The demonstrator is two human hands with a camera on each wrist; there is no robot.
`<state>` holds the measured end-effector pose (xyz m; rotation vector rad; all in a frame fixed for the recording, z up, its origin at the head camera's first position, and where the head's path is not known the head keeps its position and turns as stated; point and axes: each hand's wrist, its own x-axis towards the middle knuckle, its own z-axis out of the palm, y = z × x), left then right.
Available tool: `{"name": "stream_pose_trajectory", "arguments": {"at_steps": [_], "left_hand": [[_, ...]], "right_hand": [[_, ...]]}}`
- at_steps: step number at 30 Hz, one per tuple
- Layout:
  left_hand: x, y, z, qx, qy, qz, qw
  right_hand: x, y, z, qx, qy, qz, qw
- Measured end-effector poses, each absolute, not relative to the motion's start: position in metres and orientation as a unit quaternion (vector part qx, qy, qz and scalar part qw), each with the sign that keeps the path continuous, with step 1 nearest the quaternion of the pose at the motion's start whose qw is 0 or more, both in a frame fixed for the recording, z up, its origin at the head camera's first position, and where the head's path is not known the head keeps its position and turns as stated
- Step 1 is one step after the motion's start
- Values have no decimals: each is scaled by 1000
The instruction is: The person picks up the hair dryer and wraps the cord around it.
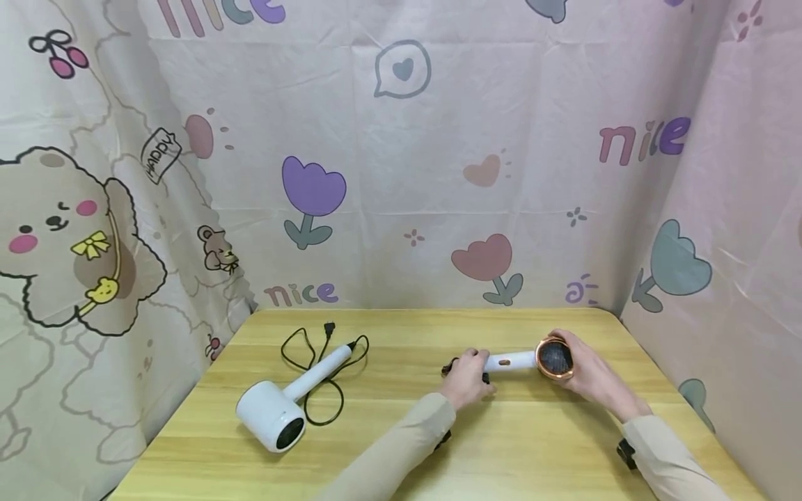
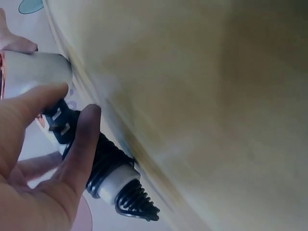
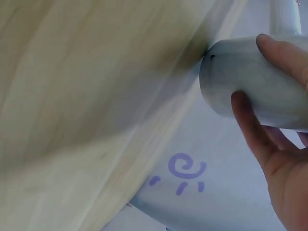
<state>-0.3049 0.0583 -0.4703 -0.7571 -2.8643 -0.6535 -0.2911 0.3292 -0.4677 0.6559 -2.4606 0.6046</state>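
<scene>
On the right half of the table, both hands hold a white hair dryer [image 1: 519, 360] with a copper-coloured ring around its dark front grille [image 1: 555, 358]. My right hand [image 1: 589, 372] grips the barrel, thumb and fingers spread around it; in the right wrist view the barrel [image 3: 240, 77] is right at the table surface. At the handle's far end is my left hand [image 1: 466, 379]. The left wrist view shows black cord [image 2: 108, 168] wound in tight coils around that handle, with the left fingers and thumb pinching the black plug [image 2: 62, 122] against it.
A second white hair dryer [image 1: 266, 414] lies on the left of the wooden table [image 1: 376, 459], its loose black cord [image 1: 342, 400] looped behind and the plug [image 1: 329, 330] near the back edge. A printed curtain [image 1: 401, 174] hangs close around the table's back and sides.
</scene>
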Motion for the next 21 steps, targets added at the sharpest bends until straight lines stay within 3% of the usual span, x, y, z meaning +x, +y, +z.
{"name": "stream_pose_trajectory", "arguments": {"at_steps": [8,15,21], "left_hand": [[-307,58,-470,-277,-945,-164,56],[-306,63,-472,-279,-954,-54,94],[-309,60,-468,-282,-949,-128,50]], "right_hand": [[-287,326,-473,241,-909,222,259],[-283,321,-474,240,-920,212,226],[-280,319,-473,223,-929,211,209]]}}
